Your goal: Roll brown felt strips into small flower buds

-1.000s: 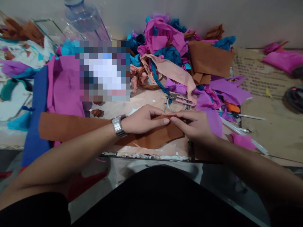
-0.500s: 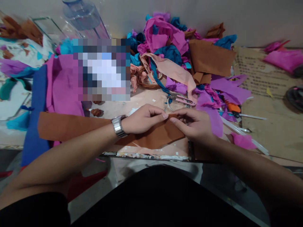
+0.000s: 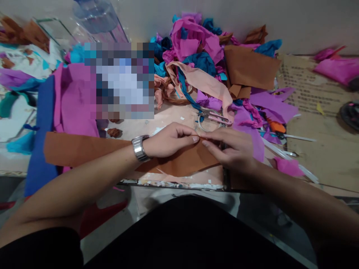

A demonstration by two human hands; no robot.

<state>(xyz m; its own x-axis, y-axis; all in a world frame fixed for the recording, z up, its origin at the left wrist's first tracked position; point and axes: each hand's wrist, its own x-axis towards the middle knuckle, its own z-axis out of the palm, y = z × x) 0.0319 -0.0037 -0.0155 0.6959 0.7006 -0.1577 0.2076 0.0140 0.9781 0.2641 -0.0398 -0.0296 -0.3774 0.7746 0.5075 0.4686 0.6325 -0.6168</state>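
- Probably light, thin and soft: so I judge the brown sheet, which lies below centre of the frame and appears to run on leftward beneath the left forearm.
- It looks matte, so I expect little slipping, though a hard pull could crease or tear it; I would hold it by the upper edge, thumb over, fingers under.
- My left hand has a narrow grip there, pinching that edge at mid-frame.
- My right hand pinches the edge just beside it; its fingers are partly hidden, but this grip looks narrow too.
- Counting from my end: one wristwatch, one pair of pink snips on the bench above the hands, one bottle at upper left, one orange item right of centre.
- Coloured scraps heap at upper centre, too tangled to count.
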